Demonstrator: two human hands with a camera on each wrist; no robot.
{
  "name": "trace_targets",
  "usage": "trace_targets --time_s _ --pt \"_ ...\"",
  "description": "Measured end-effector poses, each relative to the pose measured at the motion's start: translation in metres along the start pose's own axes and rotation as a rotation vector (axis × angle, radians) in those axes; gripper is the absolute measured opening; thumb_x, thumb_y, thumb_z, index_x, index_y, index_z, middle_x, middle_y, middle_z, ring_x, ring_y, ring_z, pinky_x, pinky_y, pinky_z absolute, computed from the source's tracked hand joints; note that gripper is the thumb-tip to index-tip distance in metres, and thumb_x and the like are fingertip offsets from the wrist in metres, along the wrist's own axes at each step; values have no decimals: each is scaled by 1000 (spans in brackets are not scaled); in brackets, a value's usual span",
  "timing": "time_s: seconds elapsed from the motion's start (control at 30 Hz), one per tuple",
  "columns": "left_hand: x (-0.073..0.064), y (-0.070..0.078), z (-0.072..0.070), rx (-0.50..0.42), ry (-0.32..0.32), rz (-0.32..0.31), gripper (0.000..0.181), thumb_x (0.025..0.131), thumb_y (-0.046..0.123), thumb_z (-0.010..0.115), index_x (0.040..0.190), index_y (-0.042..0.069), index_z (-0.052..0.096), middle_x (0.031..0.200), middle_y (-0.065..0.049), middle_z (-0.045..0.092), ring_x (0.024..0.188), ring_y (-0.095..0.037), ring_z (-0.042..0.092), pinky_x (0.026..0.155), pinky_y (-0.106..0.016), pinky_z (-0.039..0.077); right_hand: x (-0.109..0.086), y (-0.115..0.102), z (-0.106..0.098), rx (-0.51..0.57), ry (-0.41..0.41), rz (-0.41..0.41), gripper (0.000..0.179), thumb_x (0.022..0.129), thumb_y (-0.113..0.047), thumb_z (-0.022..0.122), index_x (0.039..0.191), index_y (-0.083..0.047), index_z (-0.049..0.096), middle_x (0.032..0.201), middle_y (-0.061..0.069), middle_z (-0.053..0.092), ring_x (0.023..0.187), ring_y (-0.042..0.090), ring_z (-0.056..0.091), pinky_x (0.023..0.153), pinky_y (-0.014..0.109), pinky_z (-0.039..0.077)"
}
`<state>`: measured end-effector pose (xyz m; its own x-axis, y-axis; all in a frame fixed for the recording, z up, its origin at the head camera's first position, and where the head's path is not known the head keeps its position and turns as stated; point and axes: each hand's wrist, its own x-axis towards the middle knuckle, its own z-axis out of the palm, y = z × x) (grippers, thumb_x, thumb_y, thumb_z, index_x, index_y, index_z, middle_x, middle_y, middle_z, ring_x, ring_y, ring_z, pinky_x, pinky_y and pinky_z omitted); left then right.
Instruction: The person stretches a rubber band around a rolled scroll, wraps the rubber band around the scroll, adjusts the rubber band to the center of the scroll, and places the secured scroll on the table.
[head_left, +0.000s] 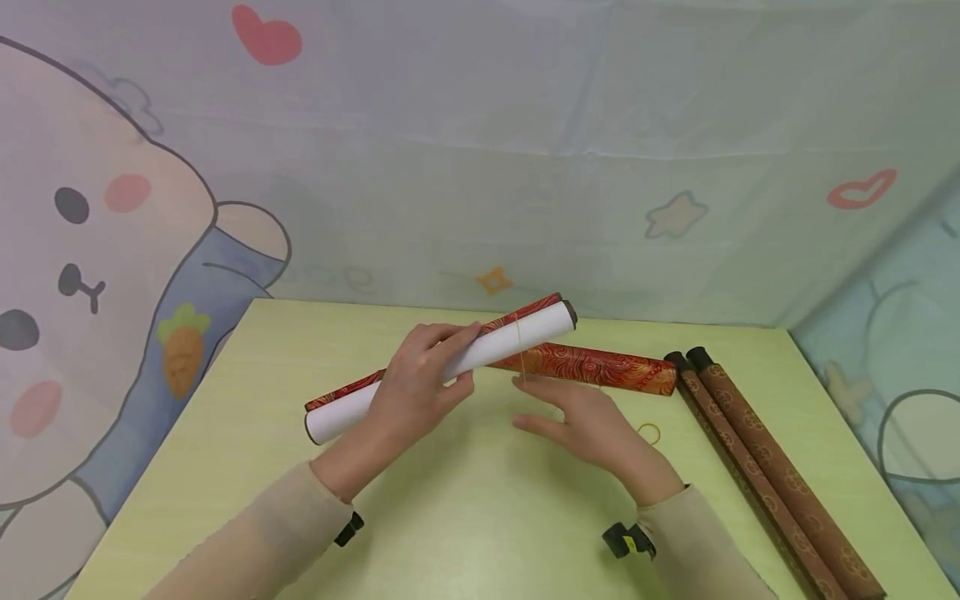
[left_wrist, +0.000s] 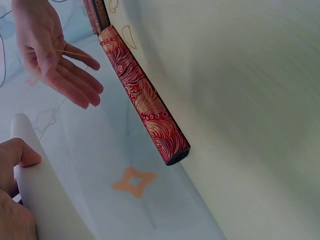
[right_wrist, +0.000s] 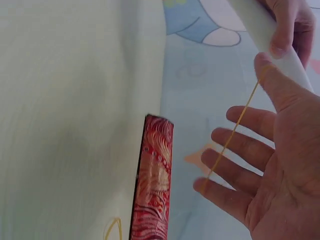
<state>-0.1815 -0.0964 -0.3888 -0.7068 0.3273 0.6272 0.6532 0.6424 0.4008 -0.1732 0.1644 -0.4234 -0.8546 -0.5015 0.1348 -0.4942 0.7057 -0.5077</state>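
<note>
My left hand (head_left: 420,379) grips a white roll (head_left: 513,337) in the air, with red-and-gold patterned material along its far side. The roll slants up to the right, and its right end looks dark. Near that end, my right hand (head_left: 588,417) is held with its fingers spread. A thin yellow rubber band (right_wrist: 235,130) is stretched across those fingers. In the head view the band also crosses the roll and runs down to the fingertips. Below and behind the hands, a red-and-gold patterned roll (head_left: 600,368) lies on the table.
Two brown patterned rolls (head_left: 780,467) with black ends lie side by side along the right of the pale yellow table (head_left: 480,533). Another yellow rubber band (head_left: 649,433) lies beyond my right wrist. A printed cloth (head_left: 465,167) hangs behind the table.
</note>
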Motion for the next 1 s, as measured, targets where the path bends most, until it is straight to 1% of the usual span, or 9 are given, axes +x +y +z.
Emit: trace_targets --time_s 0.2,0.33,0.43,0.5,0.57,0.67,0.77,0.87,1.0 --pt "-1 8 7 -31 27 -61 51 88 0 78 138 5 72 123 -14 72 110 -34 66 82 -45 61 0 2 1 -115 57 14 65 102 -43 72 155 -9 57 161 14 51 149 40 48 115 63 44" --pt "0 12 12 -74 47 -118 51 87 1 77 138 4 72 123 -17 72 110 -35 66 84 -48 61 1 4 0 -187 114 42 66 102 -45 71 154 -6 57 158 18 54 151 44 43 112 66 45" --pt "1 16 16 -116 58 -170 51 87 1 77 138 5 72 124 -18 71 110 -36 67 86 -50 60 1 7 -2 -222 137 77 69 102 -46 71 153 -3 57 159 23 51 155 45 36 117 65 40" --pt "1 17 20 -137 60 -200 51 87 1 76 138 5 72 124 -18 71 111 -35 67 88 -51 60 0 10 -2 -208 138 122 76 101 -48 72 157 0 51 165 26 41 159 45 27 121 64 35" --pt "1 19 23 -146 58 -221 51 87 2 76 139 5 72 125 -18 71 112 -35 67 89 -51 60 -1 12 -3 -172 143 167 86 101 -49 73 162 2 41 171 28 29 162 45 16 123 65 30" --pt "0 21 28 -159 50 -258 51 88 4 76 139 7 71 125 -17 71 112 -35 67 90 -52 60 -2 15 -2 -111 168 210 103 99 -50 75 170 0 19 177 24 5 164 44 2 121 66 32" --pt "-1 23 31 -194 50 -294 51 88 5 76 139 7 72 125 -16 71 110 -34 69 89 -51 61 -3 18 0 -88 231 194 116 96 -47 80 172 -6 3 178 19 -9 164 43 -2 120 65 35" --pt "-1 23 32 -231 60 -305 50 88 5 75 138 7 72 123 -15 72 106 -33 71 87 -50 61 -5 20 1 -97 311 165 123 93 -44 84 172 -10 -4 178 16 -12 164 43 2 118 63 39" --pt "2 24 34 -253 61 -302 49 88 6 75 137 7 73 121 -15 73 103 -32 72 85 -49 61 -8 23 3 -130 415 118 128 89 -41 89 172 -14 -4 179 16 -7 163 43 10 110 62 49"
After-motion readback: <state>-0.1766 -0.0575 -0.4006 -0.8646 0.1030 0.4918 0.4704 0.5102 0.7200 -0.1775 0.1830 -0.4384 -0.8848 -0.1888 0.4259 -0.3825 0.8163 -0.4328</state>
